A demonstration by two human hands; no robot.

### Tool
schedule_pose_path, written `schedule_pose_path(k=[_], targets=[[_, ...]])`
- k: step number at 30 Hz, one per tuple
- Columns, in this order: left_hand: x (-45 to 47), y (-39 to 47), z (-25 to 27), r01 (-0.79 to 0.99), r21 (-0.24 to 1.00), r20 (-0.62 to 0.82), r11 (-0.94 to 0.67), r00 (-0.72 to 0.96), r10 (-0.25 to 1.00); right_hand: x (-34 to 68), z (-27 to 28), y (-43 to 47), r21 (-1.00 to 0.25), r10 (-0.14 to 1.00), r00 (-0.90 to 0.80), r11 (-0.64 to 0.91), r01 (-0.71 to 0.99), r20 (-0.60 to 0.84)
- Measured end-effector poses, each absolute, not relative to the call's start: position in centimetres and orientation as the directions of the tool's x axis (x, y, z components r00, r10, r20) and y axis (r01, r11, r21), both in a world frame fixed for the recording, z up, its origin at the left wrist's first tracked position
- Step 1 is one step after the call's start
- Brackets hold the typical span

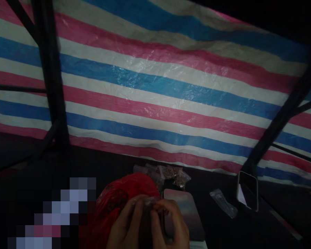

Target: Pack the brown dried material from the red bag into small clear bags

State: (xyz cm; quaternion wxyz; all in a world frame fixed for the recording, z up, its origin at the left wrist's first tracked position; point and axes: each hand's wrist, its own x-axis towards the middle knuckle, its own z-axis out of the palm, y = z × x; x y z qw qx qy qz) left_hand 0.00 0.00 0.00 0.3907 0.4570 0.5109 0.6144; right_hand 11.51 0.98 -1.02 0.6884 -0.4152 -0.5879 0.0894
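My left hand point(126, 223) and my right hand point(172, 223) are close together at the bottom middle, fingers bent and pinching. Between their fingertips is a small clear plastic bag point(149, 200); dim light and my fingers hide most of it. Behind and left of my left hand lies an opened red plastic bag point(138, 181) with something dark inside. Beside my right hand is a flat, shiny, round-cornered plate point(182, 211) on a pale base, partly covered by that hand. Several small clear bags with brownish bits point(181, 180) lie just beyond the red bag.
A phone point(247, 192) leans against a dark post at the right. Near it lies a flattened clear plastic bag point(224, 204) on the dark tabletop point(212, 224). Striped plastic sheeting point(160, 90) hangs behind, between dark metal posts point(50, 76). Pixelation covers the lower left.
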Motion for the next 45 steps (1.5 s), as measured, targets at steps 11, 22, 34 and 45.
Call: schedule_pose_path(k=[11,22,34,45], targets=[[-1.1,-0.2,-0.8,0.180,0.917,0.390,-0.357,-0.210,0.896,11.5,0.0,1.5,-0.784,0.724,0.300,0.582,0.217,0.621],[-1.0,0.0,-1.5,0.249,0.916,0.365,-0.313,-0.200,0.909,11.6,-0.2,1.2,-0.802,0.743,0.304,0.535,0.266,0.596],[0.0,-0.7,0.0,0.236,0.923,0.343,-0.304,-0.146,0.928,11.6,0.3,1.2,-0.783,0.738,0.267,0.555,0.281,0.619],[-0.7,-0.2,-0.3,0.056,0.979,0.203,-0.197,-0.172,0.964,11.8,0.5,1.5,-0.782,0.760,0.202,0.566,0.260,0.618]])
